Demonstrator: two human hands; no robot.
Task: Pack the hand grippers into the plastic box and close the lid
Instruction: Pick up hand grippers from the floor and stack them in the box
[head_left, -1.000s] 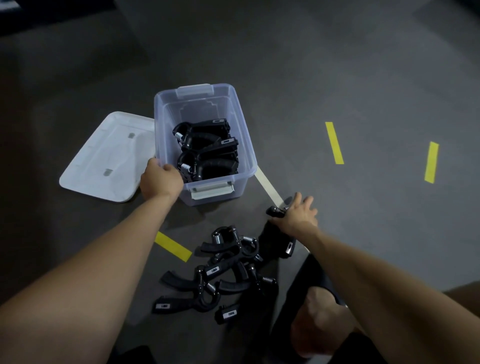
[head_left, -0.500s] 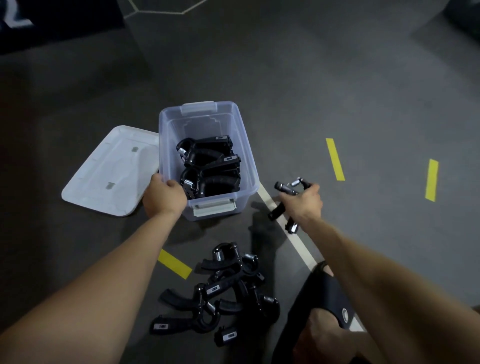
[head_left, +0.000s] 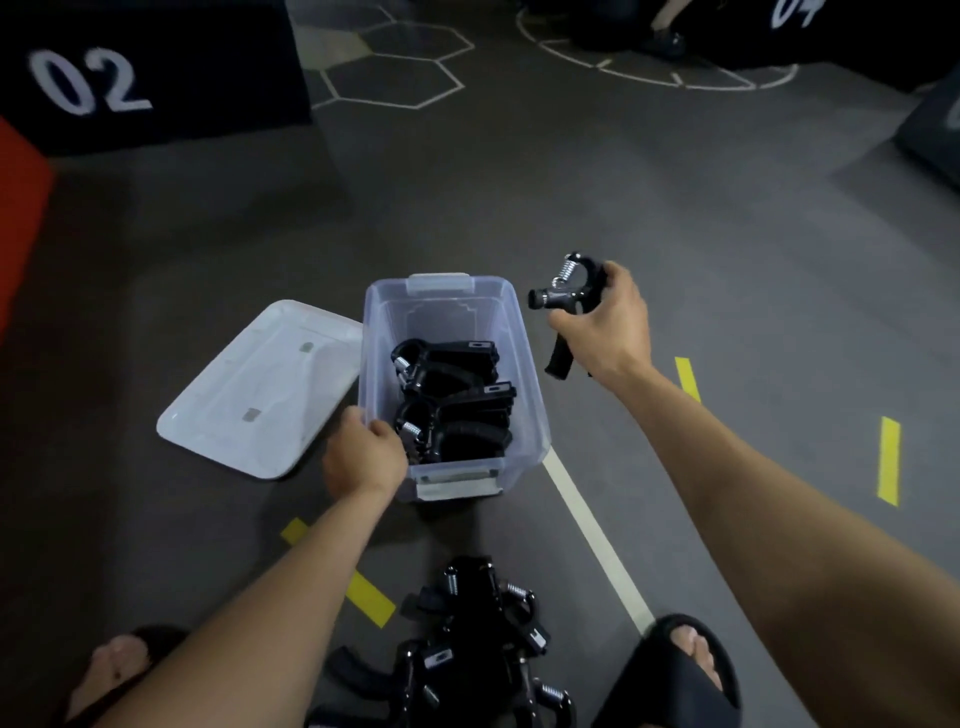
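A clear plastic box (head_left: 524, 364) stands open on the dark floor with several black hand grippers (head_left: 452, 410) packed inside. My left hand (head_left: 361, 457) grips the box's near left corner rim. My right hand (head_left: 605, 327) holds one black hand gripper (head_left: 569, 296) with a metal spring, raised in the air just right of the box. The white lid (head_left: 260, 389) lies flat on the floor left of the box. A pile of several more hand grippers (head_left: 467, 649) lies on the floor near my feet.
My feet in black slides (head_left: 685, 670) flank the pile. Yellow tape marks (head_left: 888, 460) and a white line (head_left: 592, 540) cross the floor. A black block marked 02 (head_left: 130, 73) stands at the far left, with a red edge (head_left: 21, 208) beside it.
My right hand has lifted the hand gripper from near the floor up and forward, to beside the box's far right rim. My left hand stays on the box's corner. The view has tilted up.
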